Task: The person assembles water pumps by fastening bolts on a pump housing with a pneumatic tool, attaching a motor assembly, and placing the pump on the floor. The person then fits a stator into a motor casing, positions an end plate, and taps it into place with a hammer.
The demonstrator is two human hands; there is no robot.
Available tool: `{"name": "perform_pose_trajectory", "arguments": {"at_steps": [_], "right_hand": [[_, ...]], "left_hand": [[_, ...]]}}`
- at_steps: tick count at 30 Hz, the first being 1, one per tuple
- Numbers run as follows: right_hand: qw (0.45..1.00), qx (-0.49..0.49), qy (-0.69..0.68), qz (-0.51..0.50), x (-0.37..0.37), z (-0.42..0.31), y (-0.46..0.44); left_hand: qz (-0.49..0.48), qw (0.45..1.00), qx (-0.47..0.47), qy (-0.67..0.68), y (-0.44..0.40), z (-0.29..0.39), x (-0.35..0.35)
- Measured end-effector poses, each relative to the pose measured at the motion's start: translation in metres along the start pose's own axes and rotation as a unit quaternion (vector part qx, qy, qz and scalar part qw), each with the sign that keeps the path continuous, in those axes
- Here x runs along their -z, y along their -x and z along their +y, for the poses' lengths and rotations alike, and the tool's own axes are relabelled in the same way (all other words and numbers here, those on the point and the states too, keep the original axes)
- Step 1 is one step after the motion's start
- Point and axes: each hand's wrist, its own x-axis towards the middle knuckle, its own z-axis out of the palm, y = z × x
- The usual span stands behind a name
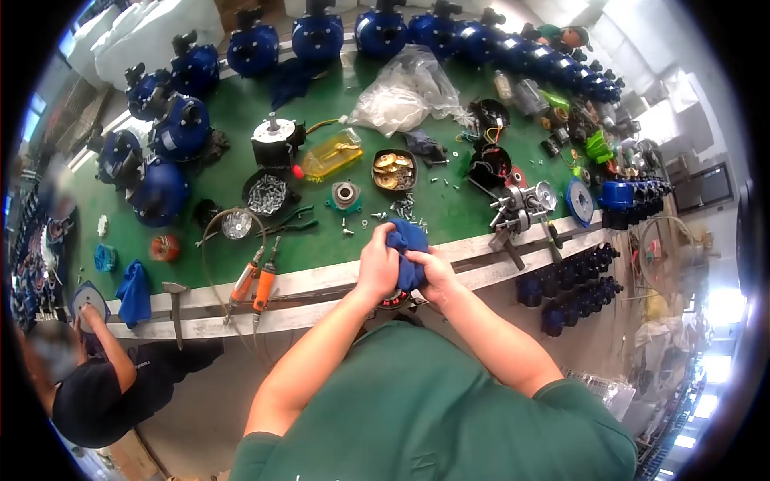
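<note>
A bunched blue cloth [409, 239] is between my two hands at the front edge of the bench. My left hand [378, 263] is closed on its left side, and my right hand [435, 275] grips it from the right. Just below the cloth, a dark round part with red on it [393, 301] shows in part; whether the cloth touches it I cannot tell. Loose screws [407, 210] lie on the green top just beyond my hands. Past them stands a black tray [395, 183] with brass-coloured discs and small hardware.
Two orange power screwdrivers [264, 282] and a hammer [176, 309] lie along the front rail to the left. Blue pump motors [317, 36] line the far side. A metal fixture [523, 210] stands at right. A co-worker [104, 369] handles a disc at far left.
</note>
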Motion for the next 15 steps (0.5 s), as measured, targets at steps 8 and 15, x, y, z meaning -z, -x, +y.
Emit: {"name": "perform_pose_trajectory", "arguments": {"at_steps": [8, 15], "right_hand": [[0.953, 0.233, 0.155, 0.115, 0.088, -0.036, -0.03], [0.846, 0.371, 0.346, 0.165, 0.14, -0.126, -0.092]], "left_hand": [[-0.036, 0.999, -0.017, -0.038, 0.017, -0.014, -0.007], [0.057, 0.977, 0.095, -0.183, 0.069, -0.074, 0.006]]}}
